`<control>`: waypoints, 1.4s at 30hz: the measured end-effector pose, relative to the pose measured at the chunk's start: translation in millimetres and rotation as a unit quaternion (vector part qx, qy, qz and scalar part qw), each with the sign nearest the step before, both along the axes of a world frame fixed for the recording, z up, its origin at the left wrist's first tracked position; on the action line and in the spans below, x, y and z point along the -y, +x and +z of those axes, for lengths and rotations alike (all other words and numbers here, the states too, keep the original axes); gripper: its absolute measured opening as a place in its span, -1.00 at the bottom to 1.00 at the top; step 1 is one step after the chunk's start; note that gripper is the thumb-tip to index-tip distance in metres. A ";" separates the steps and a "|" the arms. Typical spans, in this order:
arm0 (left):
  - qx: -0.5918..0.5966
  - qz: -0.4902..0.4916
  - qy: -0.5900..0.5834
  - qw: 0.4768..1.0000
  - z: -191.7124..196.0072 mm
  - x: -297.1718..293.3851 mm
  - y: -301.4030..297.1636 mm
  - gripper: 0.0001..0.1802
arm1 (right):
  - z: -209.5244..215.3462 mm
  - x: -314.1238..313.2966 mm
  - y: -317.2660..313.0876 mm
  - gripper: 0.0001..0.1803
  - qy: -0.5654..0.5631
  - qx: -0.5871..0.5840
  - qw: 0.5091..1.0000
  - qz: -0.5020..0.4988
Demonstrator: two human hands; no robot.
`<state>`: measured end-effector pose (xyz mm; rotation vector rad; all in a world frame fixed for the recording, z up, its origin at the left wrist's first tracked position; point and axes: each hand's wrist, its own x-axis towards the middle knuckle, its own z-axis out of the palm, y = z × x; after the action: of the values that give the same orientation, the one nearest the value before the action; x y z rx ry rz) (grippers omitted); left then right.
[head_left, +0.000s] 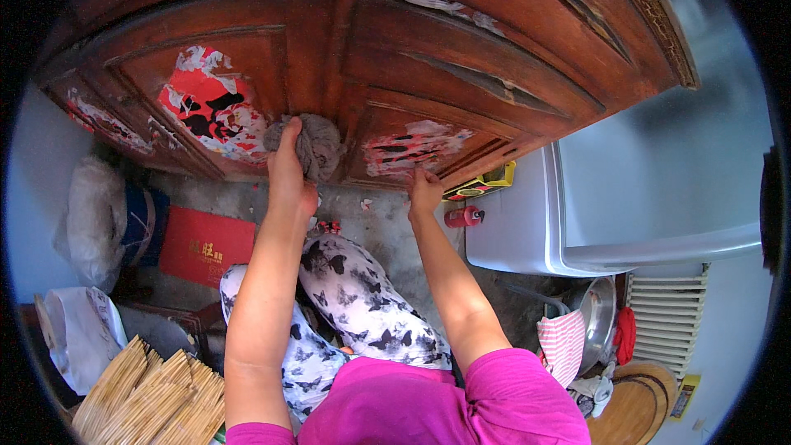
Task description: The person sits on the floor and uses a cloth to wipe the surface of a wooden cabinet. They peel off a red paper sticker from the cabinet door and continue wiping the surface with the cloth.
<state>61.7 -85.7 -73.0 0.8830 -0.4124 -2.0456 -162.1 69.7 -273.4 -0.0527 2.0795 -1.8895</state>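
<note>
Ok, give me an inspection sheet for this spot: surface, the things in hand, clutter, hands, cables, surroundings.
Surface: dark red carved wooden door, with torn red paper remnants.
Things in hand: crumpled grey cloth, pressed on the door.
Clutter: small red can, flat red box, bundle of pale sticks.
Hands: left hand grips the cloth; right hand picks at the paper.
Cables: nothing seen.
Surroundings: white chest appliance, concrete floor.

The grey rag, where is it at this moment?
In the head view, the grey rag is pressed by the left hand against the wooden door, between two torn red paper patches.
</note>
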 end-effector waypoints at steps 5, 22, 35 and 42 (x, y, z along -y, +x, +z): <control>0.004 -0.005 0.009 1.000 10.9 -4.6 -1.3 -0.52 | -16.3 5.5 -8.0 -0.73 0.008 -0.062 0.997 -0.036; -0.001 0.006 -0.005 1.000 -3.0 2.2 4.6 -0.56 | 34.7 -7.1 14.2 -0.77 -0.114 0.145 0.983 0.022; 0.011 0.004 -0.001 1.000 7.6 -2.2 1.1 -0.54 | 35.7 4.4 14.1 -0.70 0.180 -0.175 0.965 -0.071; 0.014 0.007 0.002 1.000 10.6 -4.2 -5.4 -0.54 | 4.8 -10.1 -7.2 -0.70 0.184 -0.092 0.979 -0.009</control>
<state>56.3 -81.5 -62.4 0.9168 -0.4166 -2.0245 -169.3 79.8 -268.5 -0.1260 2.5301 -1.5281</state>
